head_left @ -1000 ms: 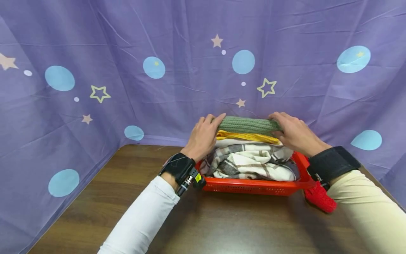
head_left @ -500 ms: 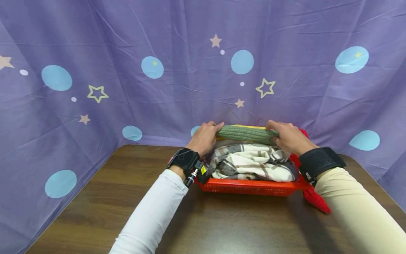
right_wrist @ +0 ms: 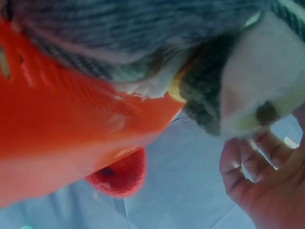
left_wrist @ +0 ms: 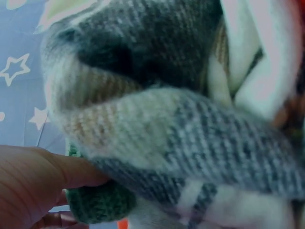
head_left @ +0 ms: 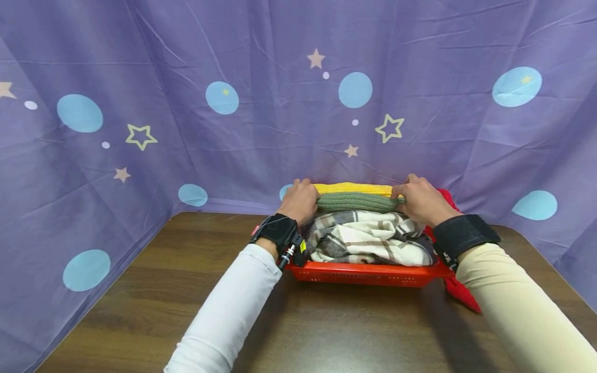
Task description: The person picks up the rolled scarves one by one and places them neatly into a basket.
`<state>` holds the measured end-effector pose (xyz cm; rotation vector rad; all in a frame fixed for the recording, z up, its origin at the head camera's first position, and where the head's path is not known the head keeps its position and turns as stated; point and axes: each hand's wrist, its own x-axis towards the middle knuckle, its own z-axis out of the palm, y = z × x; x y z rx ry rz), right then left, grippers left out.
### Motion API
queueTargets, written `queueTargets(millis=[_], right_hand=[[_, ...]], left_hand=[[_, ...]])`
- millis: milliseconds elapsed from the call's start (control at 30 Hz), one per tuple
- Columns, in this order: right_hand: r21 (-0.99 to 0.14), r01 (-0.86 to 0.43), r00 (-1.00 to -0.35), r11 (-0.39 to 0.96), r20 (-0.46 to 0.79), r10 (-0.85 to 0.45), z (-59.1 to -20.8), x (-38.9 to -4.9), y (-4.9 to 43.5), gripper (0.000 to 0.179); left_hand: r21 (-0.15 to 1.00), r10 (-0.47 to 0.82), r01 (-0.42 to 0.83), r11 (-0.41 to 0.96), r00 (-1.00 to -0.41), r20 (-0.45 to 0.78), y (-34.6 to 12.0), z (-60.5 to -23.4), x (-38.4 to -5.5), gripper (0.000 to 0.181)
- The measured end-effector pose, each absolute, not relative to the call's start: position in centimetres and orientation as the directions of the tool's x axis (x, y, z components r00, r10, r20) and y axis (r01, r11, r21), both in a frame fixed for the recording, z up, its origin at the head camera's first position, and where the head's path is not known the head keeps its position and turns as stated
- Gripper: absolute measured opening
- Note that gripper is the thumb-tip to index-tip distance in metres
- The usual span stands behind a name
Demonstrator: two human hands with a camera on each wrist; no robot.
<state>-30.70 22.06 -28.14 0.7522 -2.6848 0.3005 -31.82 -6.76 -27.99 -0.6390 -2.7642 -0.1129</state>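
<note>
While the folded green knit sits at the back of the red basket, between the yellow knit and the bunched plaid cloth, the left hand pinches its left end, thumb against fingers, barely open. Right hand at the other end, fingers part bent; can't tell if it grips. Red knit piece beside basket, on wooden table.
</note>
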Motion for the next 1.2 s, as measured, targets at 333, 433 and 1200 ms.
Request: queueTargets(millis=[333,433,1200], right_hand=[[-0.192,-0.497,-0.857,0.846,0.265,-0.443,-27.9,-30.5,22.1,0.020],[-0.211,-0.499,-0.860,0.841,0.242,-0.449,-27.9,-30.4,21.9,0.022],[-0.327,-0.442,-0.881,0.836,-0.020,-0.473,-27.1,-27.7,23.5,0.050]], left_hand=[[0.018,0.351,0.363,0.932,-0.911,0.217,-6.3,-27.7,-32.1,0.011],[0.033,0.345,0.357,0.933,-0.919,0.189,-6.3,-27.6,-32.0,0.013],[0.152,0.446,0.431,0.889,-0.891,-0.081,-7.7,-26.5,-30.1,0.046]])
